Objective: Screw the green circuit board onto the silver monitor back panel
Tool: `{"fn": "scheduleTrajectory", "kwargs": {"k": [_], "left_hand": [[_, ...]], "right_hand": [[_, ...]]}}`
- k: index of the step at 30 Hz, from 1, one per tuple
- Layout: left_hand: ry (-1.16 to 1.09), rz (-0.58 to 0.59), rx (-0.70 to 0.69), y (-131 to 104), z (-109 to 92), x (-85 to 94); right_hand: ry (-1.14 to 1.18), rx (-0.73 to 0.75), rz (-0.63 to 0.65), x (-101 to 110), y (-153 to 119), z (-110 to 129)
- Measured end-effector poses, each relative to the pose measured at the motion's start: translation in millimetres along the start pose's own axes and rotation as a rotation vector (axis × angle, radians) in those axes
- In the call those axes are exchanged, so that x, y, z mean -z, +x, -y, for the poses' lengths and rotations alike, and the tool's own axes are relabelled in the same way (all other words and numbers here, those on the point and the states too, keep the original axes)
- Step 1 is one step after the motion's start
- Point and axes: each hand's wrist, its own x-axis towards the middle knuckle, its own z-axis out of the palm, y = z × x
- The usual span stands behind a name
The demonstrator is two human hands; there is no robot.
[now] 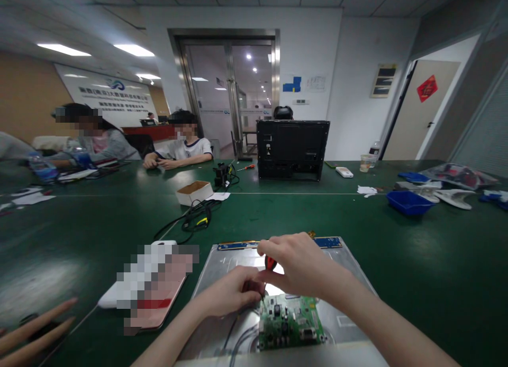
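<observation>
My right hand (299, 264) is closed around a screwdriver (270, 263) with a red and black handle, its shaft pointing down. My left hand (238, 290) is pinched beside the shaft, at the upper left corner of a green circuit board (289, 319); what its fingertips hold is hidden. The board lies on the silver metal back of a flat panel (349, 261). Dark cables (242, 338) run along the board's left side. A narrow blue circuit strip (327, 242) lines the panel's far edge, partly behind my right hand.
Left of the panel lie a pink phone (169, 298) and a white object (119, 293), both partly blurred. Another person's hand (39, 327) is at the lower left. Beyond are black cables (194, 216), an open box (194, 192), a black monitor (293, 147) and a blue tray (408, 203).
</observation>
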Motion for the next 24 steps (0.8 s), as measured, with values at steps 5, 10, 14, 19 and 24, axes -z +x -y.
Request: {"fn": "scheduleTrajectory", "kwargs": {"k": [5,10,14,19,24], "left_hand": [[0.008,-0.010,0.010,0.2,9.3,-1.8],[0.012,-0.016,0.011,0.3,6.6,-2.3],[0.033,-0.020,0.005,-0.4,-1.2,-0.8],[0.017,-0.034,0.005,-0.4,6.2,-2.5],[-0.022,0.005,0.013,1.1,13.9,-3.5]], "right_hand": [[0.141,0.032,0.025,6.0,-5.1,-0.5],[0.049,0.004,0.005,0.7,-0.7,0.0],[-0.010,-0.009,0.031,0.8,0.1,1.1],[0.076,0.047,0.018,7.0,-5.0,2.3],[0.104,0.034,0.013,3.0,-3.8,-0.3]]}}
